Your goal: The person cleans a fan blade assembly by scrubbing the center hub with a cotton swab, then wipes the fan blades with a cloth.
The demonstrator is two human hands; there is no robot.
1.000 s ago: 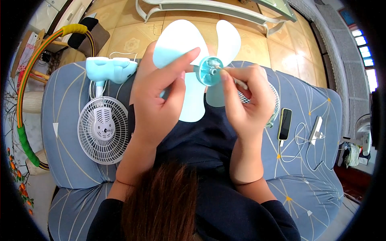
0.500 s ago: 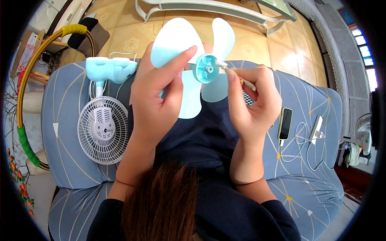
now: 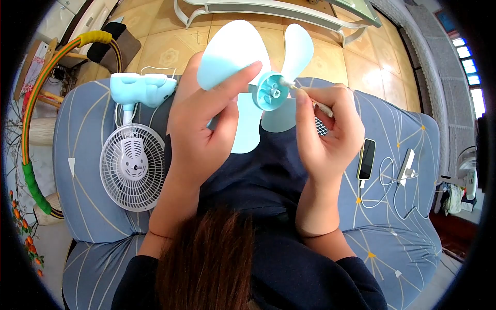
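A light blue fan blade [image 3: 235, 51] with a round hub is held up above the lap, the hub's open back turned to the right. My left hand [image 3: 204, 124] grips it by the blades at the left, index finger laid over the large upper blade and thumb below. Between thumb and fingers of my right hand [image 3: 333, 124] is a cotton swab [image 3: 287, 82]. One cotton tip touches the upper right rim of the hub; the other end sticks out near the fingers at the right.
At the left on the patterned sofa [image 3: 413, 206] lies a fan body [image 3: 139, 89] with its white rear grille [image 3: 133, 191]. A phone [image 3: 366, 160] on a cable and a power strip [image 3: 406, 168] lie at the right. A white-framed table [image 3: 268, 9] stands ahead.
The fan blade has shifted slightly right and tilted a little. The swab tip stays at the hub's rim, and my right hand has moved slightly right.
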